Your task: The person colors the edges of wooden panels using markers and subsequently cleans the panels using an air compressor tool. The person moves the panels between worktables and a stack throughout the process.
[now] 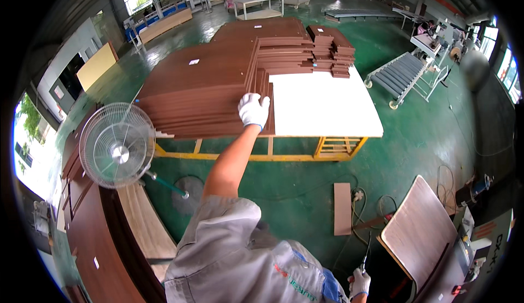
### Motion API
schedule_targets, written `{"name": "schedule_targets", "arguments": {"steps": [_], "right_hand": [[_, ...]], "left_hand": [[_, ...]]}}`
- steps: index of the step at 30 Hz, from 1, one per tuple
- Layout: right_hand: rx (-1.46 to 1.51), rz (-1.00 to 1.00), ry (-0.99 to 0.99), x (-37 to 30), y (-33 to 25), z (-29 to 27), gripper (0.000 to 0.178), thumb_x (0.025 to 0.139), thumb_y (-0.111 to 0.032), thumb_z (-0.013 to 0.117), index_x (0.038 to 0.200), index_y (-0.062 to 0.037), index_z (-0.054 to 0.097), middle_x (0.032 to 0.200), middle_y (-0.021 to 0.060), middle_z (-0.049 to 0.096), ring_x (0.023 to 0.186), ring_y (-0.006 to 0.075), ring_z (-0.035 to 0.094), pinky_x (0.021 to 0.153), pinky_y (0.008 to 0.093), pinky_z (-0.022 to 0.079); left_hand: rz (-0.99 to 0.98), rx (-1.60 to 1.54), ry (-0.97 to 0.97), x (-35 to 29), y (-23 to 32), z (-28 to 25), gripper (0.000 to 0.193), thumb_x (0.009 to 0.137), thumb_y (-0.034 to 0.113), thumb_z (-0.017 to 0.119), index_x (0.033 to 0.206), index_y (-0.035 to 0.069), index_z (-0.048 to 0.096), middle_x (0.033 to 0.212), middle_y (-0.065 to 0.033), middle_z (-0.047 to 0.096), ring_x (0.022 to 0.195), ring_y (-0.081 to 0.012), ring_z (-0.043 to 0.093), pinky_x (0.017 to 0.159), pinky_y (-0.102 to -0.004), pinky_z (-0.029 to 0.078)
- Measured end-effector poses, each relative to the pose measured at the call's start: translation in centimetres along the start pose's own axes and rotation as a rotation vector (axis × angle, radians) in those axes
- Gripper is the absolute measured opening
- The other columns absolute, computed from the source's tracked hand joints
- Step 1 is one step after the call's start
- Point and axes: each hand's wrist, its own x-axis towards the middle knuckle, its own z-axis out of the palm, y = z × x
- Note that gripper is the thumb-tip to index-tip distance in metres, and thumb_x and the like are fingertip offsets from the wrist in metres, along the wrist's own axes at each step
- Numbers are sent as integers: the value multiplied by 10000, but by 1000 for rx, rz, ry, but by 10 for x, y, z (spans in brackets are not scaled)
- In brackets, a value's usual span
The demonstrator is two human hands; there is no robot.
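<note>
My left hand (254, 111), in a white glove, reaches forward to the near right corner of a tall stack of brown panels (202, 73). Its fingers are bent round the edge of a narrow brown panel (270, 109) beside that stack, with the thumb on the right side. Low in the picture, my right hand (359, 283), also gloved, is closed round a slim dark tool with a thin pointed tip (365, 257); its exact kind is unclear. A white board (322, 104) lies right of the left hand on the same yellow-framed table (295, 155).
Smaller brown pieces (331, 49) are piled at the table's far right. A standing fan (118, 146) is at left, near long brown panels (98, 237). Roller conveyor (398, 76) stands at right. Cables (360, 215) and a tilted wooden board (419, 232) are near my right side.
</note>
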Motion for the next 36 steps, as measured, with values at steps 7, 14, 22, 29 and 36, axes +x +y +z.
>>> {"name": "schedule_targets", "arguments": {"steps": [7, 14, 22, 29, 36], "right_hand": [[45, -133, -173, -16, -81, 179, 299, 961, -275, 592, 742, -72, 573, 549, 39, 546, 363, 125, 437, 339, 287, 302], [-234, -489, -663, -87, -220, 287, 226, 997, -249, 621, 926, -36, 636, 722, 22, 656, 546, 73, 550, 512, 236, 425], [-342, -653, -846, -134, -280, 341, 203, 999, -220, 627, 983, -19, 616, 732, 24, 655, 606, 67, 555, 567, 226, 447], [-256, -773, -759, -133, -290, 347, 198, 1013, -218, 592, 975, -24, 606, 728, 37, 662, 570, 72, 552, 543, 224, 445], [-93, -710, -622, -128, -250, 294, 224, 1015, -224, 571, 926, -22, 608, 711, 42, 672, 552, 83, 567, 530, 232, 450]], "left_hand": [[160, 302, -194, 99, -74, 34, 324, 854, 344, 626, 1074, 115, 692, 1113, -96, 645, 1082, -300, 559, 960, -487, 395], [192, 55, -133, 85, -119, -15, 282, 834, 253, 641, 1069, 111, 703, 1166, -71, 653, 1120, -282, 573, 1009, -483, 394], [-1035, -753, 380, 64, -236, -77, 597, 839, 194, 812, 1311, -35, 528, 1324, -155, 547, 1007, -281, 635, 834, -414, 556], [-1412, -1630, -118, 90, -265, -59, 348, 906, 14, 697, 1237, 42, 590, 1262, -126, 571, 1097, -312, 597, 801, -508, 610], [-1575, -1684, -389, 80, -150, 22, 307, 930, 15, 650, 1227, -11, 574, 1293, -239, 511, 1095, -361, 577, 832, -487, 636]]}}
